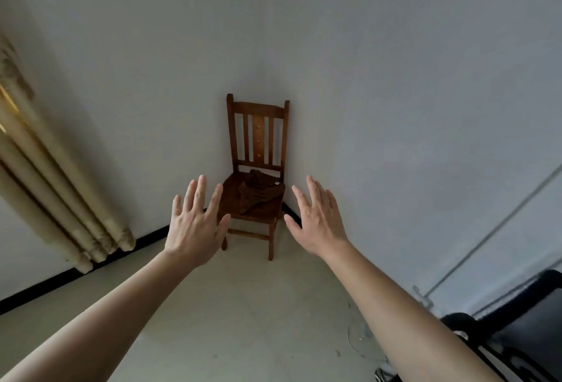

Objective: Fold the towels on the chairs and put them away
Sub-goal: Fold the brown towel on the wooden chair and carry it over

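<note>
Two empty hands: left hand (pixel 194 223), right hand (pixel 319 223) | towel (pixel 258 194) (crumpled) on chair (pixel 258 135)

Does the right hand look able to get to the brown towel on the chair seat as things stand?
Probably yes. The right hand is open and empty, and nothing lies between it and the brown towel crumpled on the chair seat, though the towel seems farther off.

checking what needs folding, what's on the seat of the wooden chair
A crumpled brown towel lies on the wooden chair seat, toward its right and back. Whatever its folds cover cannot be seen. Both hands are open and empty: left hand, right hand.
</note>
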Demonstrator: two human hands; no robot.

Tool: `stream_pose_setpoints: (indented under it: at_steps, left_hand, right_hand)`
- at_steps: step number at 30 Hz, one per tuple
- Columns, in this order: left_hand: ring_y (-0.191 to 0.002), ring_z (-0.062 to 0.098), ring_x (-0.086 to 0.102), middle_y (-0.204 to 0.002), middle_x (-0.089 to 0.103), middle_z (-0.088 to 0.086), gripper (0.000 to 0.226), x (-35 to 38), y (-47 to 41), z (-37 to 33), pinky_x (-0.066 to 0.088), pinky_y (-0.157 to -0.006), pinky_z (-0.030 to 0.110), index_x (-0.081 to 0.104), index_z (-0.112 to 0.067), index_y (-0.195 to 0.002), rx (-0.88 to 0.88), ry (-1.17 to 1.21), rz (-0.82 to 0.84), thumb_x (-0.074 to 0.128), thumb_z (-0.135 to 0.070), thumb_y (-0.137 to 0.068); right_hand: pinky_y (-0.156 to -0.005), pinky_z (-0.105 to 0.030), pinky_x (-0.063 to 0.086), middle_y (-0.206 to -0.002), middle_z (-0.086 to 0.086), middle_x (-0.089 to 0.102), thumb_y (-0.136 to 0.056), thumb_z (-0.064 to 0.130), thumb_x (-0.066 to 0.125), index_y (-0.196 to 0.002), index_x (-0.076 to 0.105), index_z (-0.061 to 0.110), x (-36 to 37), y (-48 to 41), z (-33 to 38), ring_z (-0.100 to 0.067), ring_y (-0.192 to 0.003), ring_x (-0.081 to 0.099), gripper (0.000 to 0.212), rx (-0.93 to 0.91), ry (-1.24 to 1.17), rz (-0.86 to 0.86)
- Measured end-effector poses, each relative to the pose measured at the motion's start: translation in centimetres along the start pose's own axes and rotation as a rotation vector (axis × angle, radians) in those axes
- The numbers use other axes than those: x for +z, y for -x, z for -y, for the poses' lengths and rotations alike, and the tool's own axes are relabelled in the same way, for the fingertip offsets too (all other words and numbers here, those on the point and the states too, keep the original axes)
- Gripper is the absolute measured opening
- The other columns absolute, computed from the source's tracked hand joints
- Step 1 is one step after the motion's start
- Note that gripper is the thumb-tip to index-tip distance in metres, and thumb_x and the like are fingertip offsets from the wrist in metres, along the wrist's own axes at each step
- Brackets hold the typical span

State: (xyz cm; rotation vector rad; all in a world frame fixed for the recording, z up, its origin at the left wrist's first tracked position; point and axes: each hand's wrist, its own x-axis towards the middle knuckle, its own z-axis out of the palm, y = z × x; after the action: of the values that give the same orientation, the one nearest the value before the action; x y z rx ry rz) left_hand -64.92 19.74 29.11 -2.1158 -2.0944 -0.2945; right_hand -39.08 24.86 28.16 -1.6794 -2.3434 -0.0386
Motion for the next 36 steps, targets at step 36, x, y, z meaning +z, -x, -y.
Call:
stream_pose_setpoints:
  at_steps: [36]
  left_hand:
    - [-0.148, 0.028, 0.010, -0.160, 0.015, 0.011, 0.068, 43.9, -57.5, 18.4, 0.021, -0.116, 0.046, 0.022, -0.018, -0.152, -0.033, 0.277, 0.681, 0.020, -0.054, -0.095]
  right_hand:
    - [-0.115, -0.044, 0.028, -0.161, -0.009, 0.015, -0.098, 0.042, 0.046, -0.153, 0.026, 0.022, 39.9, -58.5, -12.0, -0.029, -0.145, 0.022, 0.062, 0.329, -0.154, 0.719]
